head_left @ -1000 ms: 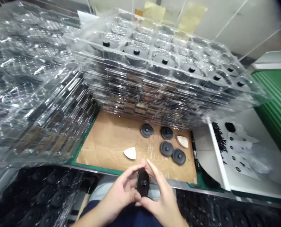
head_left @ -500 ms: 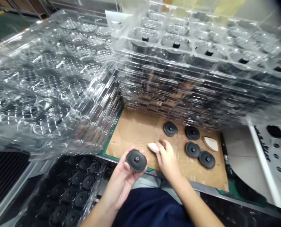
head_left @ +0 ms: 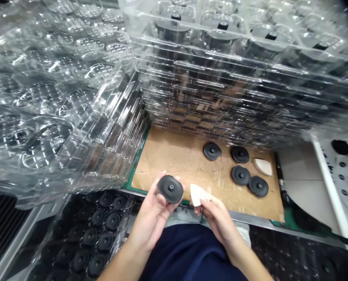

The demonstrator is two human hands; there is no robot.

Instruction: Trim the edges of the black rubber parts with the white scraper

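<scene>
My left hand grips a round black disc by its edge, its small central stub facing up. In my right hand is a white wedge-shaped pad, pinched between thumb and fingers just right of the disc; the two do not touch. Several similar black discs, such as one at the back and one at the right, lie on the cardboard sheet. Another white pad rests at the sheet's right end.
Tall stacks of clear plastic trays stand behind and at the left of the cardboard. A tray of black discs sits low at the left. At the right stands a white-edged panel with dark holes and handwriting.
My right hand has lifted the white pad off the cardboard and drawn it nearer to me, turning it upright. The disc stays in my left hand. The view has tilted downward.
</scene>
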